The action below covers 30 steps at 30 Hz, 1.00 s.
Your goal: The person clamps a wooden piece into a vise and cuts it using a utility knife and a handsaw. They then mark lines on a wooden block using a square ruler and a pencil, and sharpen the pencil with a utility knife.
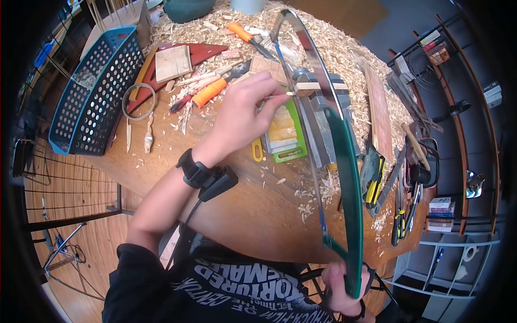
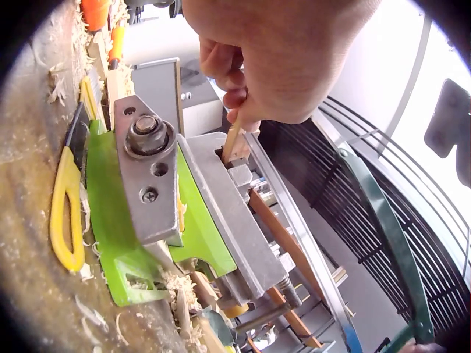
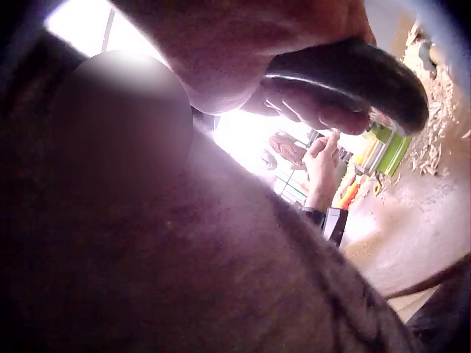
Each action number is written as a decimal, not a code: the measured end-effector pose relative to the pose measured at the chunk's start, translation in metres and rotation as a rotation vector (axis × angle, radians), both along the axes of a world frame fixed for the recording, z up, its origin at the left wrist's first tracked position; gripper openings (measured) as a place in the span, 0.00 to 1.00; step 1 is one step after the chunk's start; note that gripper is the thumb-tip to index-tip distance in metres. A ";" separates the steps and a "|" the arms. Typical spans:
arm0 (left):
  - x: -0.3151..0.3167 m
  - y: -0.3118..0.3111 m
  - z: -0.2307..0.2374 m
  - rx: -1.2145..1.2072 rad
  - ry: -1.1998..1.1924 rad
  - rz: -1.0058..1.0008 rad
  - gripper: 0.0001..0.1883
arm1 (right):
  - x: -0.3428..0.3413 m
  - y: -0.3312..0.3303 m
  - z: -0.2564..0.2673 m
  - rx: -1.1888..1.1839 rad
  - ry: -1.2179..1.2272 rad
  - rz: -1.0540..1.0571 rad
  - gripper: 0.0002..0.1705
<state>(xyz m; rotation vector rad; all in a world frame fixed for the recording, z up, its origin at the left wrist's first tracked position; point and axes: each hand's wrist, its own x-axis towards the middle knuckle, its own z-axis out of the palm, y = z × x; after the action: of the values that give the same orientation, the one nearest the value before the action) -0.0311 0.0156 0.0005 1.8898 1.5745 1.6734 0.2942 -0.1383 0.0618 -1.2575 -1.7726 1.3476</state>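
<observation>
At the table's (image 1: 253, 202) near edge our right hand (image 1: 338, 293) grips the likely stiff saw (image 1: 347, 177) by its handle (image 1: 353, 266); our left hand (image 1: 245, 110) pinches a wood strip (image 2: 232, 140).

From here the green saw handle (image 1: 349, 188) hides part of the right hand (image 1: 336, 288) — a dark vessel (image 1: 188, 8) is cropped above.

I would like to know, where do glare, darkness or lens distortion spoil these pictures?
Head view: fisheye bowing and black corners, but fairly even light, with the left hand readable; left wrist view: blown-out white at upper right, while the vise looks fairly sharp; right wrist view: worst, mostly dark at lower left, with white glare in the background and the right hand shadowed.
</observation>
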 end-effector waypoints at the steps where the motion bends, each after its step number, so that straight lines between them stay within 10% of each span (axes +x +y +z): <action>1: -0.001 -0.001 0.002 0.003 0.004 -0.001 0.05 | -0.007 0.012 0.000 0.064 -0.084 0.039 0.16; 21: 0.001 -0.002 0.003 0.099 0.065 0.070 0.05 | -0.108 0.092 0.008 -0.058 0.095 -0.086 0.20; 30: 0.004 -0.002 0.000 0.069 0.034 0.074 0.05 | -0.016 0.034 0.014 0.034 -0.132 0.123 0.16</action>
<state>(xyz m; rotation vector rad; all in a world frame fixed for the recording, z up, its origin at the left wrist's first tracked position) -0.0267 0.0136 0.0007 1.9256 1.6395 1.7567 0.2785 -0.1042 0.0755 -1.2623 -1.9842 1.3212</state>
